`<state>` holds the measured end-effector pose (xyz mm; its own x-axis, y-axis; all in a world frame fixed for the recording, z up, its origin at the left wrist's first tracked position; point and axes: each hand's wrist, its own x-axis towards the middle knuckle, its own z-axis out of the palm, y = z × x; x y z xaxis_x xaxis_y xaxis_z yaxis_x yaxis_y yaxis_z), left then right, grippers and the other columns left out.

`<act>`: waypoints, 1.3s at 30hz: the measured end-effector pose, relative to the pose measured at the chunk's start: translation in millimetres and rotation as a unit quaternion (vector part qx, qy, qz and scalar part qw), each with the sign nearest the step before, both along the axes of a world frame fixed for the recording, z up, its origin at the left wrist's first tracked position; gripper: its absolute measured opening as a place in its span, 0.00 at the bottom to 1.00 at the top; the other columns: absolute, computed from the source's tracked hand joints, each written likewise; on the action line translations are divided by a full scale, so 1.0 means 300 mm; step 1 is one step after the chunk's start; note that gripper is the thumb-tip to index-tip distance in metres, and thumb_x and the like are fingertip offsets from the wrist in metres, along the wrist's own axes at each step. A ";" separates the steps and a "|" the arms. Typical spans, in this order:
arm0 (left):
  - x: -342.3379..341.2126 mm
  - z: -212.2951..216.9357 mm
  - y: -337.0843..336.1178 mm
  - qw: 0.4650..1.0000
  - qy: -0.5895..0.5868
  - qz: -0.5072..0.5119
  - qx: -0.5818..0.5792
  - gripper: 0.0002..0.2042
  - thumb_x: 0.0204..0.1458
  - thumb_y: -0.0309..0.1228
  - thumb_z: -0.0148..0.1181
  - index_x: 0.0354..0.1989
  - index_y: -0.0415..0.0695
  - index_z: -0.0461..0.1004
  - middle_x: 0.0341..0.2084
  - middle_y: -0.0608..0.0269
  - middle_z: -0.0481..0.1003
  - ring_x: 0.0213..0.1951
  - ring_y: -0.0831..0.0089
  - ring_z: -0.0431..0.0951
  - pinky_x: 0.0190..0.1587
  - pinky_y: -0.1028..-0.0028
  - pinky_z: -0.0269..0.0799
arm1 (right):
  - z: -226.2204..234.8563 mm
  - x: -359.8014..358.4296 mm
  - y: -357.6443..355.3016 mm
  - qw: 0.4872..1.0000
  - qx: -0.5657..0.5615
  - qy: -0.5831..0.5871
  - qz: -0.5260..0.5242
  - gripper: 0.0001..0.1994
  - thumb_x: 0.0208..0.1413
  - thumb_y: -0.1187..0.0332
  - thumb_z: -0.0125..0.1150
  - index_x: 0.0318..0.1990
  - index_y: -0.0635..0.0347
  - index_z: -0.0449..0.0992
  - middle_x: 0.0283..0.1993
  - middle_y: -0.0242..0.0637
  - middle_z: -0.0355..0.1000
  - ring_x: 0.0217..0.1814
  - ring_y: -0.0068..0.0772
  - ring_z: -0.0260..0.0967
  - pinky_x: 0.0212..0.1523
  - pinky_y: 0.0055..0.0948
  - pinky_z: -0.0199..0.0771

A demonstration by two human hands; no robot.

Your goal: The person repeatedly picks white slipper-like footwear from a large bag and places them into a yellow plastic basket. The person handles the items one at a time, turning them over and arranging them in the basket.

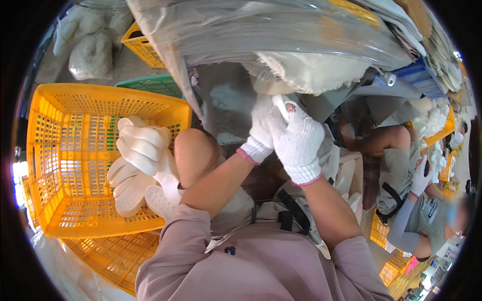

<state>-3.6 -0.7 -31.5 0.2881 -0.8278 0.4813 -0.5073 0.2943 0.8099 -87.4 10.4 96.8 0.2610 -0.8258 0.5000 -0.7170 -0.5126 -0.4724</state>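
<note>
Both my hands wear white knitted gloves with pink cuffs and meet in front of me, just below a frayed cream cloth [316,70]. My right hand [301,135] is closed round a smooth white piece [279,106], with a small dark spot showing at the glove's thumb. My left hand [263,123] presses against it from the other side, fingers closed. The gloves cover most of the piece, so its full shape cannot be told. White foam clogs [143,150] lie heaped in the yellow crate [60,185] to my left, apart from my hands.
Grey plastic sheeting [251,30] hangs over the cloth. A second yellow crate [108,258] sits under the first, with a green crate [155,83] behind. Pale perforated pieces [346,175] lie beside my right forearm. A gloved co-worker [427,215] sits at the right near more crates.
</note>
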 end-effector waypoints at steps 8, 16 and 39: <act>0.021 0.090 -0.044 0.617 0.749 -0.216 0.105 0.23 0.73 0.45 0.44 0.56 0.36 0.75 0.49 0.46 0.81 0.45 0.55 0.84 0.56 0.59 0.79 | 0.165 -0.038 -0.034 0.949 0.278 -0.049 0.140 0.19 0.62 0.51 0.65 0.45 0.60 0.83 0.39 0.53 0.82 0.43 0.58 0.81 0.44 0.45 0.81; 0.057 0.284 -0.133 0.611 0.756 -0.151 0.178 0.26 0.69 0.54 0.48 0.52 0.39 0.72 0.28 0.49 0.76 0.32 0.48 0.81 0.37 0.46 0.83 | 0.259 -0.035 -0.108 0.676 0.683 -0.218 0.169 0.19 0.61 0.65 0.64 0.57 0.64 0.77 0.49 0.35 0.80 0.46 0.21 0.79 0.46 0.26 0.80; 0.111 0.075 -0.014 0.890 0.436 -0.052 0.126 0.19 0.69 0.43 0.51 0.48 0.37 0.77 0.39 0.49 0.82 0.38 0.57 0.84 0.44 0.61 0.83 | 0.042 -0.021 0.016 0.995 0.081 -0.012 0.049 0.21 0.48 0.46 0.75 0.40 0.51 0.85 0.32 0.47 0.82 0.34 0.53 0.82 0.35 0.44 0.81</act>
